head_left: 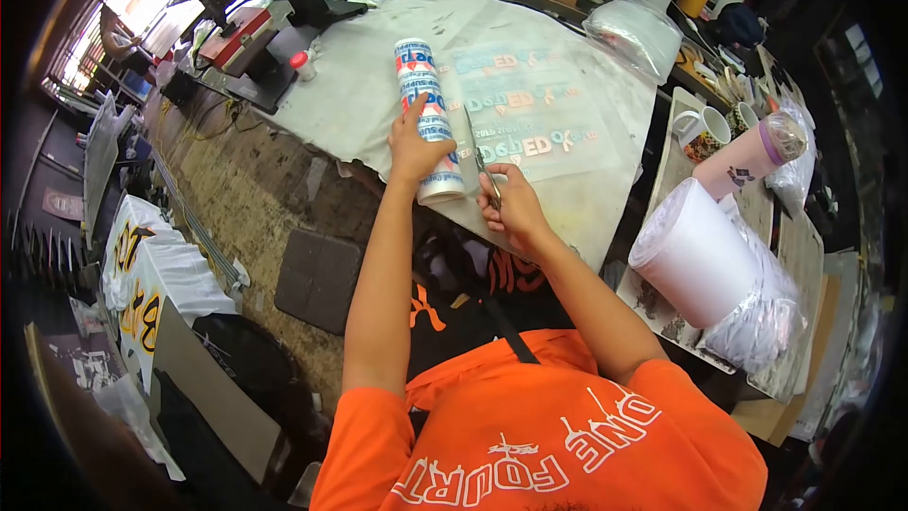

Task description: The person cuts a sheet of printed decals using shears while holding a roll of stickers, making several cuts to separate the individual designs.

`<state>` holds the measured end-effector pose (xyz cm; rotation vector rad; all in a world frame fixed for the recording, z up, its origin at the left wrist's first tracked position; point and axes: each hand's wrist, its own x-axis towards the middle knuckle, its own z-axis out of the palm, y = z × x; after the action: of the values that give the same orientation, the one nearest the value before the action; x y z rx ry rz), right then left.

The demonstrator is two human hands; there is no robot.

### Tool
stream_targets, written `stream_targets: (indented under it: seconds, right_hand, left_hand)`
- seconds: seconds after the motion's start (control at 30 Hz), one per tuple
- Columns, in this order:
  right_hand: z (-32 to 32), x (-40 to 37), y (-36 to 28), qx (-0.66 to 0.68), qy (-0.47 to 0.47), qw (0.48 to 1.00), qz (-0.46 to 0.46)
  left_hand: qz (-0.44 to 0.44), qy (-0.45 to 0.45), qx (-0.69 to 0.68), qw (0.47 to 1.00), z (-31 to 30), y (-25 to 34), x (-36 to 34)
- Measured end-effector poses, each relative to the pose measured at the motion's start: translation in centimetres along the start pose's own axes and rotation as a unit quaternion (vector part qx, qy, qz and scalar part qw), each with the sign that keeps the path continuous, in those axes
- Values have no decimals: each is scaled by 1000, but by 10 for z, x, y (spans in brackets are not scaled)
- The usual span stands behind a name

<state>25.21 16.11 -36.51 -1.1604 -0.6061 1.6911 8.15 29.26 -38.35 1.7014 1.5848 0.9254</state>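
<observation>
Printed white roll [436,117] is clasped by the left hand [414,148]. Silver metal scissors [480,161] are gripped by the right hand [515,208].

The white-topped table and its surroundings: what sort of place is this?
Probably a printing workshop: a translucent sheet with repeated lettering lies on the table next to a lettered roll, and a red machine resembling a heat press stands nearby.

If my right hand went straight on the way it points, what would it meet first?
Your right hand would probably meet the printed roll first, near your left hand; depth is hard to judge here.
</observation>
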Motion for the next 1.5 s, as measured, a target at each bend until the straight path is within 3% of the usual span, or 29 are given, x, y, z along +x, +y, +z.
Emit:
stream_targets:
  seconds: [0.97,1.5]
  right_hand:
    - [3,33,-12,-24,13,999,-17]
    - [9,95,-40,-15,25,999,-36]
  left_hand:
    - [49,33,27,998,4,2,-33]
    - [36,36,24,998,3,6,-37]
